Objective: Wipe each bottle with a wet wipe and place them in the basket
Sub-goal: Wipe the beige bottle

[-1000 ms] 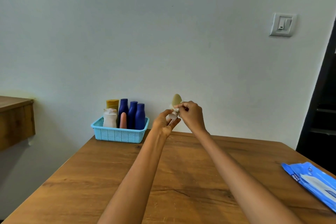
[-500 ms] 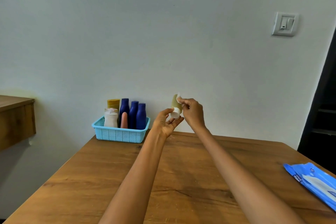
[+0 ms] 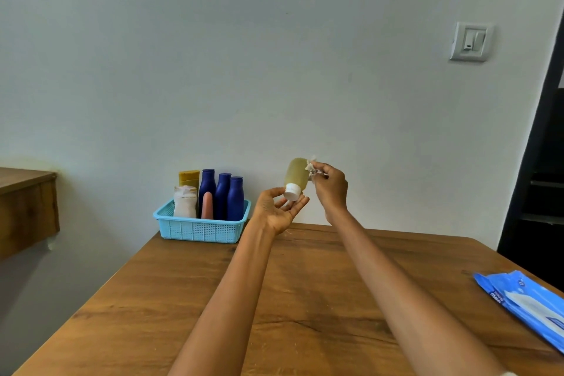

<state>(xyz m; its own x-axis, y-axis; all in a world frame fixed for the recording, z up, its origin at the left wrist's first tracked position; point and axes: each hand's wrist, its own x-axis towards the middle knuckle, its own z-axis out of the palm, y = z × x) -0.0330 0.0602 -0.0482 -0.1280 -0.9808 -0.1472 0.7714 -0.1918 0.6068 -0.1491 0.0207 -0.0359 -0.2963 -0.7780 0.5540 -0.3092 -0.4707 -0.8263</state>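
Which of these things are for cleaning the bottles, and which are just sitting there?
For the job: olive bottle, wet wipe, blue basket, bottles in it, wipes pack, left hand, right hand.

Just there: light switch, wooden shelf.

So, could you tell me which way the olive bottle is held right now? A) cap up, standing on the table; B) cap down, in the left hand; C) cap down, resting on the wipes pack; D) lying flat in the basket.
B: the olive bottle is held above the table with its white cap pointing down in the left hand, while the right hand presses a wet wipe against its upper side.
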